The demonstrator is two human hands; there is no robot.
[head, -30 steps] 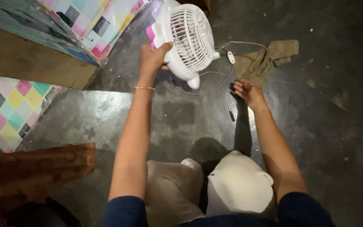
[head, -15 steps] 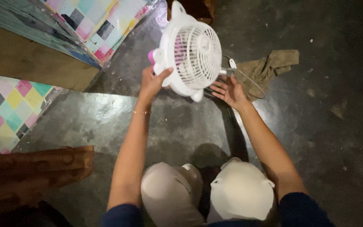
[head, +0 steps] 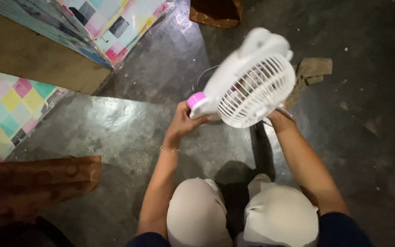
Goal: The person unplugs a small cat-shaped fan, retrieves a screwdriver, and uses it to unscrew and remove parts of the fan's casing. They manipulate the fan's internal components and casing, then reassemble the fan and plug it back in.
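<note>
Above the dark, glossy concrete floor [head: 129, 132], between our two hands, we hold one small white plastic table fan with a round wire grille [head: 248, 84]. It is off the ground and tilted, its grille turned down toward us and its base swung up and away. A pink knob [head: 196, 99] sticks out at its lower left.

Our left hand [head: 184, 121] is wrapped around the fan's edge just below that knob, fingers curled and gripping. Our right hand [head: 277, 120] sits under the grille's lower right rim; it clearly supports the fan, but most of it is hidden behind the grille, so we cannot tell how the fingers lie. A thin bracelet [head: 169, 149] circles the left wrist.

As far as we can judge, the fan is lifted and being turned over in the air; it is not set down anywhere, and nothing on it looks opened or taken apart.

Counting outward: one fan, two hands, our two knees in pale trousers [head: 243, 215] below. One crumpled brownish cloth [head: 309, 73] lies on the floor beyond the fan. Two patches of bright chequered covering [head: 5, 107] show at left, and a brown patterned fabric [head: 33, 183] lies at lower left.
</note>
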